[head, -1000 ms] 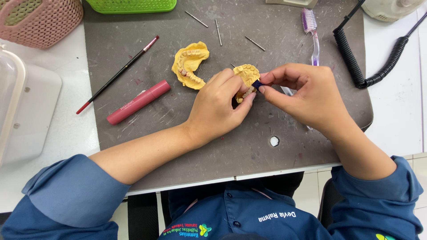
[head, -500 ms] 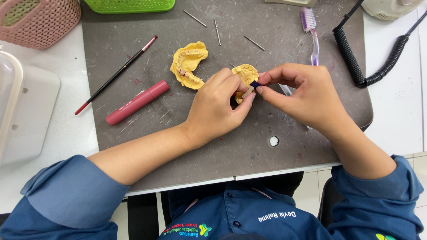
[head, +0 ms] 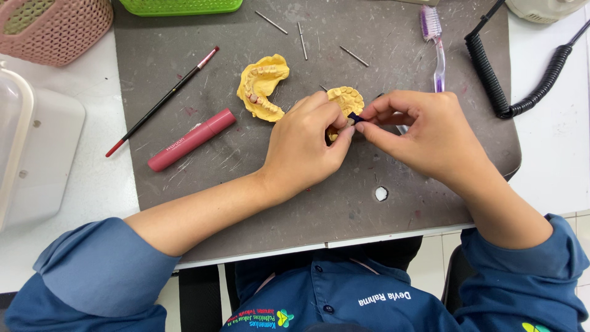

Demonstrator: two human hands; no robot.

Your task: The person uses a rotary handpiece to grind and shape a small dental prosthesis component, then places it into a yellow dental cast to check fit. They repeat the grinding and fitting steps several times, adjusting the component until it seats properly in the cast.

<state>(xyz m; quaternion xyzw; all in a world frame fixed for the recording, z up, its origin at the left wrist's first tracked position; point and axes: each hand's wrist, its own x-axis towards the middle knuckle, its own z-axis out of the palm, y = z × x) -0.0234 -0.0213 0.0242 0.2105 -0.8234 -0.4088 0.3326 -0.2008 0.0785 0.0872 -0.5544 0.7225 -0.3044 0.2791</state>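
My left hand grips a yellow plaster dental cast just above the grey work mat; its fingers hide most of the cast. My right hand pinches a small dark blue piece between thumb and forefinger, touching it to the cast's right edge. A second yellow dental cast with a row of teeth lies on the mat to the left, apart from both hands.
On the mat lie a pink capped tube, a thin red-tipped brush, several metal pins and a purple toothbrush. A black coiled cord runs at right. A pink basket, green basket and white box stand around.
Both hands stay together at the cast with only slight finger shifts. Nothing else on the mat has moved.
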